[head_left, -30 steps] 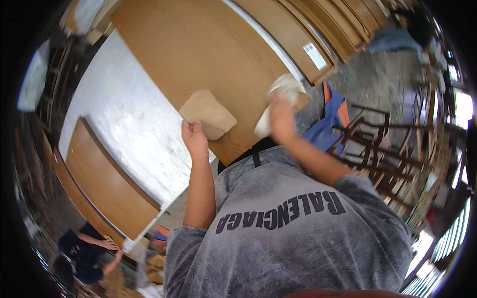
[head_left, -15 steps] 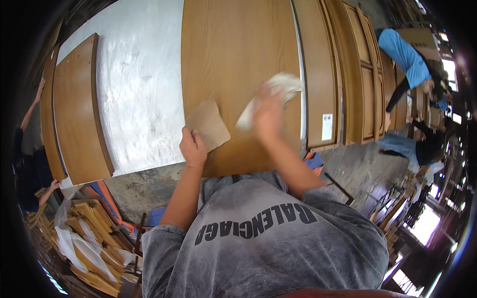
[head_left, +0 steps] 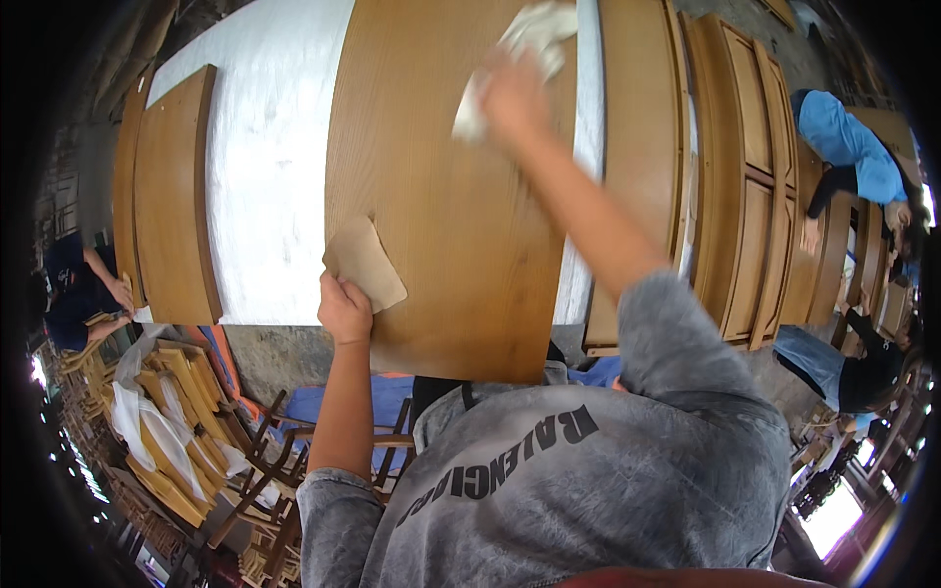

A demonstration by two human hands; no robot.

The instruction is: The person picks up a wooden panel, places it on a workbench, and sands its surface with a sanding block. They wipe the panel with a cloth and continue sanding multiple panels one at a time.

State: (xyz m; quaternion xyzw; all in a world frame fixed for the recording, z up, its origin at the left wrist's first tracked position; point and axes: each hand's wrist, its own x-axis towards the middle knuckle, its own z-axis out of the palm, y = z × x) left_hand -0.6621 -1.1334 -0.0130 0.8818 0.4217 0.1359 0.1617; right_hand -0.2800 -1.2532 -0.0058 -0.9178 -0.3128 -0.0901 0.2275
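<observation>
A long brown wooden panel [head_left: 441, 225] lies flat in front of me, its near end by my waist. My left hand [head_left: 345, 310] is at its left edge, fingers closed on a tan sheet that looks like sandpaper [head_left: 367, 265]. Far up the panel, toward its right edge, my right hand [head_left: 514, 100] presses a crumpled white cloth [head_left: 545, 33] against the wood. That hand is blurred by motion, and the cloth sticks out on both sides of it.
Left of the panel is a white-covered work surface [head_left: 270, 186] with a smaller wooden board [head_left: 176, 196]. More boards [head_left: 637, 167] and framed panels [head_left: 750, 147] line the right. A co-worker in dark clothing [head_left: 74, 284] stands left; people in blue [head_left: 848, 142] and black [head_left: 867, 363] work right. Wooden pieces [head_left: 176, 431] are stacked lower left.
My right hand has swept forward along the panel with the cloth, the arm now stretched out. My left hand and the sandpaper have shifted slightly left in view, and the panel's near end appears closer.
</observation>
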